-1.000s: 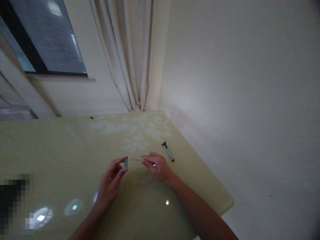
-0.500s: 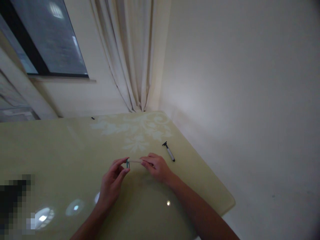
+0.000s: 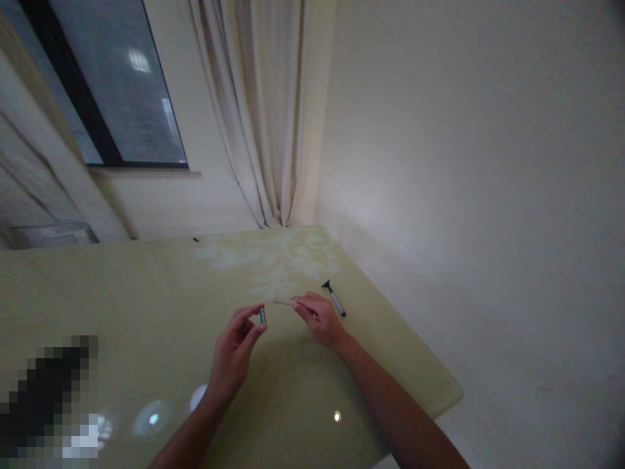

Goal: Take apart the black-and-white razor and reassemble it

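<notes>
My left hand (image 3: 237, 346) pinches a small teal razor head (image 3: 262, 315) between thumb and forefinger, held just above the table. My right hand (image 3: 319, 319) is closed round a pale razor handle (image 3: 284, 302), whose bare end points left toward the teal head. A small gap separates the handle's tip from the head. A second razor (image 3: 334, 299), with a dark head and a grey handle, lies on the table just right of my right hand.
The glossy yellow-green table (image 3: 122, 306) carries a pale floral pattern near its far corner. Its right edge runs beside a white wall. A curtain (image 3: 266, 111) hangs behind the corner, a window (image 3: 117, 85) to the left. A blurred dark patch (image 3: 43, 404) sits at bottom left.
The teal head and the pale handle were joined between my hands; now they are apart, the head in my left hand and the handle in my right. The view has shifted slightly.
</notes>
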Action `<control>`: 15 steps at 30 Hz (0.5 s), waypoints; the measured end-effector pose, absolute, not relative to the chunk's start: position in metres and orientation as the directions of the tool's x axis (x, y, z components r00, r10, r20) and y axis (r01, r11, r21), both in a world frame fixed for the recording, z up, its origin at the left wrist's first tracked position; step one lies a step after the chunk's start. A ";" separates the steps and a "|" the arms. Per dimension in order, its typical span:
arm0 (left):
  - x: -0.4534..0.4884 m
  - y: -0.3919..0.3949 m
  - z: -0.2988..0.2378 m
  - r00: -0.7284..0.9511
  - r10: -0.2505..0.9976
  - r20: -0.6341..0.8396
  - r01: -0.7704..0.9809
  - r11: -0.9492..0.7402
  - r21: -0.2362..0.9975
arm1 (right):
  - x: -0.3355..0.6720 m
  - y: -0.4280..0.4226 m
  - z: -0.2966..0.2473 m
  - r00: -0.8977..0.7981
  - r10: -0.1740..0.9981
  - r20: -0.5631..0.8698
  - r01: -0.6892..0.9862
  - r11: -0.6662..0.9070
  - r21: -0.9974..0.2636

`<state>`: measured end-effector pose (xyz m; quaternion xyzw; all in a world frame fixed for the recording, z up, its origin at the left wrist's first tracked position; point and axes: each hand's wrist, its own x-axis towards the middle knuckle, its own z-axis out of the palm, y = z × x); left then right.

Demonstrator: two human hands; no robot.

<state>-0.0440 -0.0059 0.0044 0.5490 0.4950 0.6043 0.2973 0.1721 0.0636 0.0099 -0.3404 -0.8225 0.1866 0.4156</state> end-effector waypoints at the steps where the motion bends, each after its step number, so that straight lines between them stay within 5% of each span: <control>1: -0.044 -0.006 0.006 -0.219 0.901 0.374 0.193 -0.336 0.922 | 0.170 0.063 0.009 -0.448 0.697 0.560 0.385 0.716 -0.583; 15: -0.048 0.003 0.003 -0.248 0.891 0.381 0.263 -0.317 0.911 | 0.150 0.052 -0.005 -0.421 0.728 0.541 0.551 0.679 -0.485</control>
